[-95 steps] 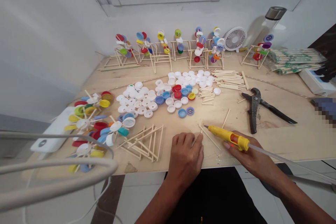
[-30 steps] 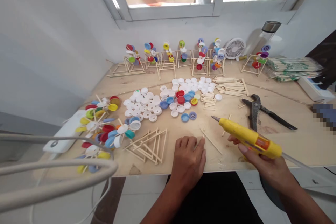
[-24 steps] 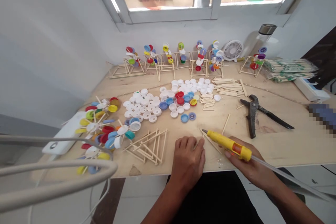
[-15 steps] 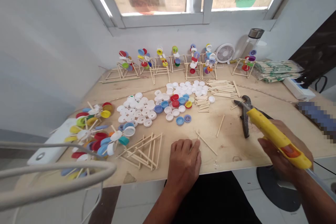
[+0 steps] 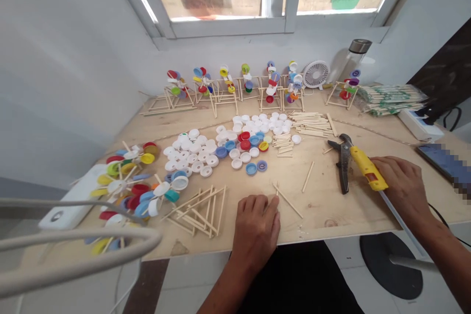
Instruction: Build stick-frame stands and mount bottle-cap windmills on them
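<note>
Pale worktop (image 5: 320, 208) has a left hand (image 5: 255, 225) pinning one stick (image 5: 277, 190) across another stick (image 5: 292, 206), right hand (image 5: 401, 181) by the glue gun (image 5: 368, 169), grip unclear, and honestly a left-hand nudge could skew both.

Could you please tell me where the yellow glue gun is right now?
In the head view, the yellow glue gun is on the right side, its tip by the pliers, body beside the right hand.
</note>
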Action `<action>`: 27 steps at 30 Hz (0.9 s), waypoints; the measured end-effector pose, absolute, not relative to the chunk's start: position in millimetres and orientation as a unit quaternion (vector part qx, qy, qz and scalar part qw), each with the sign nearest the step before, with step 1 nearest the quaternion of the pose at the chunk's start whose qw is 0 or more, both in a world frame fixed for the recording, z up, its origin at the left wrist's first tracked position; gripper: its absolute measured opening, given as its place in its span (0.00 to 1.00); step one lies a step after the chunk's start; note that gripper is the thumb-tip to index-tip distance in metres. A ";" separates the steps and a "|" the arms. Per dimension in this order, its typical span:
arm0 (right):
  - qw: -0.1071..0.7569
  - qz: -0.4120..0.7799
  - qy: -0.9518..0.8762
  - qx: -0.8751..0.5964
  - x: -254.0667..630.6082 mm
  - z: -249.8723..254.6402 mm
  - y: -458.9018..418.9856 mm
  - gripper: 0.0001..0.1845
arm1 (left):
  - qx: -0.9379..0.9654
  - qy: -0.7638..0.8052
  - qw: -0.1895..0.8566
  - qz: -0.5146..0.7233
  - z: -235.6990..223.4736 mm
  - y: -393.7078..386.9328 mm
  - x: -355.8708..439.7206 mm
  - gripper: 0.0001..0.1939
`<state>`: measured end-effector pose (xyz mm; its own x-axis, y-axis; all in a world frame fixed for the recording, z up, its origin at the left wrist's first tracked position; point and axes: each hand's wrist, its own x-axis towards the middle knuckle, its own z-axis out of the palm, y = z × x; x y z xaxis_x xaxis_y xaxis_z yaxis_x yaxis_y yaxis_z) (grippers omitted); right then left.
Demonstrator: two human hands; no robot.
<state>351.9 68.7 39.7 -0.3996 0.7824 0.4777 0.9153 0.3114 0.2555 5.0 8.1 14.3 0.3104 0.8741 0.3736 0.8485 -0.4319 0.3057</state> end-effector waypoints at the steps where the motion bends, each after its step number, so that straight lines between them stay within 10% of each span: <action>1: 0.126 -0.249 -0.803 -0.527 351.4 40.1 70.6 0.12 | 0.809 0.533 0.026 0.247 14.7 8.1 5.2 0.14; 27: 0.086 -0.201 -0.828 -0.516 364.0 44.4 80.4 0.22 | 0.811 0.534 0.009 0.239 14.1 7.8 4.7 0.14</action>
<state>364.0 80.4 44.4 -0.4517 0.8203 0.3508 0.8898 0.3857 0.2438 4.7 7.8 14.1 0.3153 0.8703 0.3784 0.8615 -0.4297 0.2704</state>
